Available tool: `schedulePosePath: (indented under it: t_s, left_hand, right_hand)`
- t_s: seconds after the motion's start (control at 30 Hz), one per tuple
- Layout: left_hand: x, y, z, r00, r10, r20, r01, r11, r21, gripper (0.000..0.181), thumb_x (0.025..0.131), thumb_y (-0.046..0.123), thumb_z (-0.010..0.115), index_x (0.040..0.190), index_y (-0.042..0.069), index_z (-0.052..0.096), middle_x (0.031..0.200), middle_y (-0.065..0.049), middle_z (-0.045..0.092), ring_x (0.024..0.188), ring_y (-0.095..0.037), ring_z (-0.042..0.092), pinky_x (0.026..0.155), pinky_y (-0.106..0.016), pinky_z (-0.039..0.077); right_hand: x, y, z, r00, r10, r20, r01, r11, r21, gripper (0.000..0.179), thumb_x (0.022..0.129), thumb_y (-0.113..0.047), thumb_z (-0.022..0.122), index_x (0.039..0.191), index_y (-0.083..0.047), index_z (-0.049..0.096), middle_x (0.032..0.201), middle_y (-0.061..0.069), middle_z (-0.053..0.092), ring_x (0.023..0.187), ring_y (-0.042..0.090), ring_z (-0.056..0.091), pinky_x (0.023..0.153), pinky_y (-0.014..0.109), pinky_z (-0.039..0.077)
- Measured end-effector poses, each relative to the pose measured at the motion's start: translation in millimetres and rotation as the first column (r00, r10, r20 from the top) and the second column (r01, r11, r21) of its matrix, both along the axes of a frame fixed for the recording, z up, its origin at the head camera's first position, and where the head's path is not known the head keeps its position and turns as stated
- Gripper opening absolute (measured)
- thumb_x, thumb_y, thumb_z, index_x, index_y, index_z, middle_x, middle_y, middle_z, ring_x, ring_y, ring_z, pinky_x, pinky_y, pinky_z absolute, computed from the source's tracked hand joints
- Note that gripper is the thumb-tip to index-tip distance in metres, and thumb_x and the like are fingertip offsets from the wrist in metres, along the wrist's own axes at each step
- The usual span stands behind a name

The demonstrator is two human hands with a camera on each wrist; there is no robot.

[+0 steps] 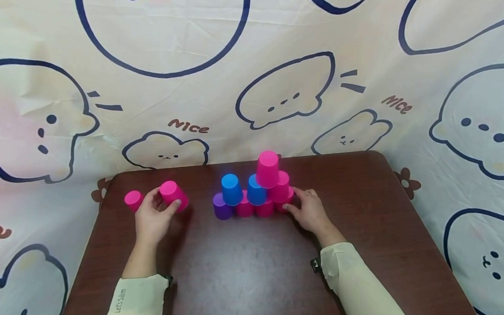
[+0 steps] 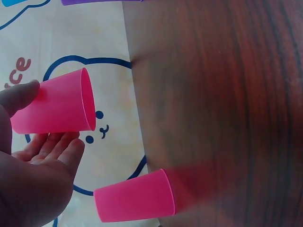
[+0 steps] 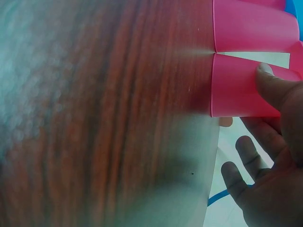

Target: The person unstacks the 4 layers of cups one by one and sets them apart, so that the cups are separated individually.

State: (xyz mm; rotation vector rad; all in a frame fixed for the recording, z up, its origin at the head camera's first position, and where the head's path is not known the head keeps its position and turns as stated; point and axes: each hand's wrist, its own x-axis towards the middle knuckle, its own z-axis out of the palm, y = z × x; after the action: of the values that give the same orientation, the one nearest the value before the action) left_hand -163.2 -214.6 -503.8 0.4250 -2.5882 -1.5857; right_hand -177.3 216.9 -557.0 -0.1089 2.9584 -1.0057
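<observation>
My left hand grips an upside-down pink cup between thumb and fingers, held up off the tabletop in the left wrist view. Just left of it another pink cup stands mouth down on the table. In the middle is a stepped stack of upturned cups: a purple cup and three pink ones at the bottom, two blue cups and a pink one above, a single pink cup on top. With thumb in front and fingers behind, my right hand holds the bottom row's rightmost pink cup.
The dark brown wooden table carries everything. Behind it and at both sides hangs a pale cloth with cartoon outlines, close against the table's back edge. The stack stands near that edge.
</observation>
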Motion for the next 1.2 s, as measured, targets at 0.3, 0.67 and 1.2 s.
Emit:
schedulePosePath:
  t_s: [0.3, 0.67, 1.2]
  left_hand:
    - [-1.8, -3.5, -8.3, 0.999, 0.036, 0.008, -0.036, 0.999, -0.005, 0.081, 0.093, 0.033, 0.08, 0.158, 0.009, 0.039, 0.155, -0.019, 0.049, 0.142, -0.039, 0.048, 0.113, -0.054, 0.043]
    - [-3.0, -6.9, -19.9, 0.998, 0.063, 0.02, -0.062, 0.998, -0.027, 0.08, 0.094, 0.032, 0.078, 0.159, 0.009, 0.037, 0.156, -0.02, 0.048, 0.143, -0.039, 0.048, 0.113, -0.053, 0.043]
    - [-5.4, -10.4, -33.5, 0.995, 0.097, 0.027, -0.095, 0.994, -0.047, 0.078, 0.095, 0.028, 0.076, 0.158, 0.005, 0.037, 0.156, -0.023, 0.047, 0.142, -0.041, 0.048, 0.115, -0.052, 0.041]
  right_hand:
    - [-0.5, -1, 2.4, 1.0, 0.003, -0.002, -0.003, 1.0, -0.006, 0.067, 0.094, -0.04, 0.077, 0.152, -0.016, 0.053, 0.135, 0.009, 0.066, 0.118, 0.028, 0.051, 0.098, 0.051, 0.053]
    - [0.4, -1, 2.3, 1.0, -0.001, 0.004, 0.001, 1.0, -0.006, 0.067, 0.093, -0.039, 0.078, 0.151, -0.016, 0.054, 0.136, 0.01, 0.065, 0.118, 0.029, 0.051, 0.098, 0.052, 0.053]
    - [-0.8, -1, 0.1, 1.0, -0.007, 0.023, 0.007, 1.0, 0.0, 0.067, 0.094, -0.039, 0.078, 0.152, -0.017, 0.053, 0.136, 0.009, 0.065, 0.118, 0.028, 0.051, 0.098, 0.051, 0.053]
